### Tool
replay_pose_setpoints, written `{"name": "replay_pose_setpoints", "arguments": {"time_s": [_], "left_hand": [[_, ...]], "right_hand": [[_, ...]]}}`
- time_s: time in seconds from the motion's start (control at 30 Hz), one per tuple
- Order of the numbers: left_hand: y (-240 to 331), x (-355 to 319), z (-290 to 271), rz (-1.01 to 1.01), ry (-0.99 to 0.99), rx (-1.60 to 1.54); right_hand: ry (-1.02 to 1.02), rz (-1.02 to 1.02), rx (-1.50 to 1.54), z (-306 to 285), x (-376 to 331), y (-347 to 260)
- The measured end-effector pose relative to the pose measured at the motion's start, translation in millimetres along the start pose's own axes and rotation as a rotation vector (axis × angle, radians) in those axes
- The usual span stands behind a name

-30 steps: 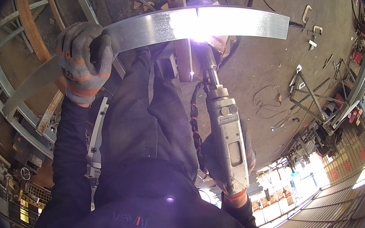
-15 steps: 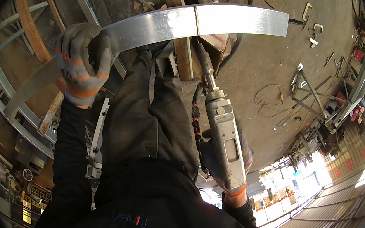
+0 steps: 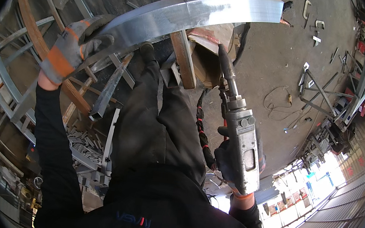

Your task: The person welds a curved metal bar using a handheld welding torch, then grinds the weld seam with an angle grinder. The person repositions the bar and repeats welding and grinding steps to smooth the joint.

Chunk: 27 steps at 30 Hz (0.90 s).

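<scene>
A long, shiny metal bar crosses the far part of the view, with a thin joint line across it. My left hand, in a grey and orange glove, is closed around the bar near its left part. My right hand, gloved too, grips a grey metal welding gun whose long nozzle points away from me. The nozzle tip looks to be on the near side of the bar, apart from it. A dark cable wrapped with red bits runs beside the gun.
Under the bar lies a rusty steel beam, with a cardboard box beside it. Metal frames stand at the left. Clamps and a thin cord lie on the floor at right, near a folding-looking steel frame.
The bar has shifted away and tilted, showing a second face. My left hand has moved left and turned with it. The gun has moved right, its tip away from the joint line.
</scene>
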<state>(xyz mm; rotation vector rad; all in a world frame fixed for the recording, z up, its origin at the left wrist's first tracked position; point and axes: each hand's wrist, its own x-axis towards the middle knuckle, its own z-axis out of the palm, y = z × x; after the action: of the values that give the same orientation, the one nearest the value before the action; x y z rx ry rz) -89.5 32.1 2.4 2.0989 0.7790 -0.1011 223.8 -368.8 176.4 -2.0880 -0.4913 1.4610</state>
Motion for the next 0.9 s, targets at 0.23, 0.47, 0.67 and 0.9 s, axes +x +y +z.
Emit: {"name": "replay_pose_setpoints", "arguments": {"time_s": [0.23, 0.47, 0.67, 0.9], "left_hand": [[-4.6, 15.9, -10.1, -0.098, -0.044, -0.328], [-7.1, 23.4, -6.7, -0.066, -0.064, -0.309], [-5.0, 24.8, -8.7, -0.062, -0.065, -0.285], [-9.6, 24.3, -7.6, -0.073, -0.071, -0.303]], "right_hand": [[0.053, -0.187, -0.153, 14.8, 27.5, -32.8], [-0.038, 0.031, 0.276, 27.0, 50.9, -59.8], [-0.084, 0.265, 0.959, 31.9, 61.2, -67.8], [-0.041, 0.285, 0.488, 32.5, 67.0, -91.2]]}}
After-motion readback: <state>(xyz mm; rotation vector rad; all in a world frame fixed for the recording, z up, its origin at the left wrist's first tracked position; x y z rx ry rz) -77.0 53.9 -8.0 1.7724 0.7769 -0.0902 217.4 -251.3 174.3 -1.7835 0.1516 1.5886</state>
